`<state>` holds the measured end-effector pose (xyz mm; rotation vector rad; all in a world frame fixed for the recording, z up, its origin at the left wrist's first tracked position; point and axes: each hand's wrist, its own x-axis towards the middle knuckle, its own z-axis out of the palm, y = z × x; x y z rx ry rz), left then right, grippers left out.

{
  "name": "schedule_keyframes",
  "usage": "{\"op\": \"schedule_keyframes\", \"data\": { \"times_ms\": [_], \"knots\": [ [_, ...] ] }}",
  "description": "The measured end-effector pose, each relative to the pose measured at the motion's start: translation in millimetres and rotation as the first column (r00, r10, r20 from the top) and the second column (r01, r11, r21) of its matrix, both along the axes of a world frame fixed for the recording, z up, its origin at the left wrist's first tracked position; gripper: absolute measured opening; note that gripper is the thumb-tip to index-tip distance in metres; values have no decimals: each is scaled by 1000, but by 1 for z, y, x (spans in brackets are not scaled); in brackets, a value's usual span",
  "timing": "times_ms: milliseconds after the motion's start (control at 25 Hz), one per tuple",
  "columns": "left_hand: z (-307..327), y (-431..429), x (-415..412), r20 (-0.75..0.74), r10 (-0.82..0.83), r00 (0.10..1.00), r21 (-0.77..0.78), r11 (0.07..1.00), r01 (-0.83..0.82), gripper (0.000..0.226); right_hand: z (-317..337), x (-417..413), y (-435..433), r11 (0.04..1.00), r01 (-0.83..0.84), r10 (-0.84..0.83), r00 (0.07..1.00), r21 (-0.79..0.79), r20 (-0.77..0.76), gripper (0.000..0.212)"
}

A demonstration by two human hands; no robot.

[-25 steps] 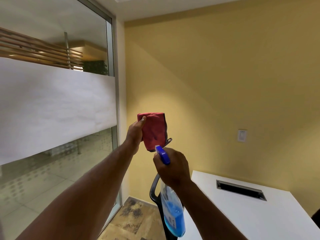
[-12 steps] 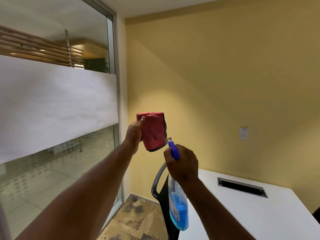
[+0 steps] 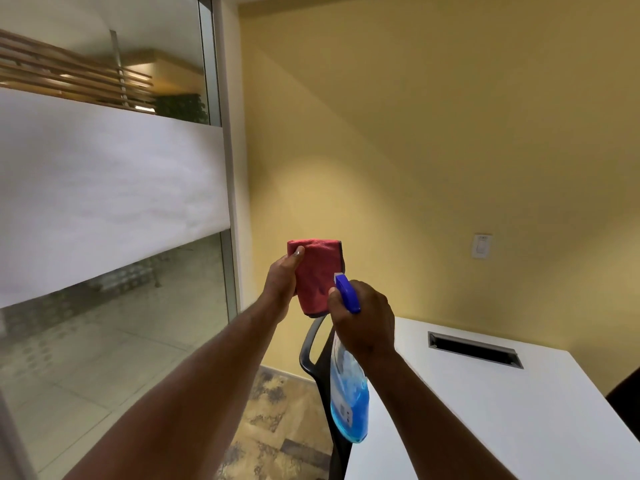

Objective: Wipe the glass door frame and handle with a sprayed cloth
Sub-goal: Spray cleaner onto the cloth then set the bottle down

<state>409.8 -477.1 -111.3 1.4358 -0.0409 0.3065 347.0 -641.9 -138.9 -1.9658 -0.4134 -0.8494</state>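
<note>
My left hand point(image 3: 282, 277) holds a folded red cloth point(image 3: 317, 271) upright in front of me, thumb on its top corner. My right hand point(image 3: 363, 318) grips a clear spray bottle point(image 3: 348, 396) of blue liquid by the neck. Its blue nozzle point(image 3: 346, 292) points at the cloth from a few centimetres away. On the left stands a glass wall with a frosted band point(image 3: 104, 195) and a grey metal frame post point(image 3: 228, 168) at its right edge. No door handle is in view.
A white table point(image 3: 502, 410) with a black cable slot point(image 3: 474, 349) fills the lower right. A black chair back point(image 3: 315, 358) stands between the table and the glass. The yellow wall point(image 3: 415, 150) carries a white switch point(image 3: 482, 246). Patterned carpet point(image 3: 277, 427) lies below.
The view has shifted slightly and both hands sit lower in it. The spray nozzle has moved back closer to the cloth after drifting right.
</note>
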Motion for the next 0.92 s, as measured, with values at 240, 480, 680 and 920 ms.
{"op": "schedule_keyframes", "data": {
  "times_ms": [240, 480, 680, 920],
  "knots": [
    [-67, -38, -4, -172, -36, 984, -76, 997, 23, 33, -67, 1, -28, 997, 79, -78, 994, 1, -73, 29],
    [-129, -65, -14, -266, -56, 962, -66, 997, 40, 41, -143, -11, -71, 981, 191, -193, 966, -28, -172, 28],
    [-173, -69, -24, -350, -69, 934, -65, 997, 49, 23, -220, -39, -111, 947, 315, -319, 894, -65, -314, 38],
    [-224, -73, -40, -464, -40, 885, -70, 998, 9, 18, -290, -65, -138, 923, 377, -373, 821, -82, -432, 47]
  ]
}}
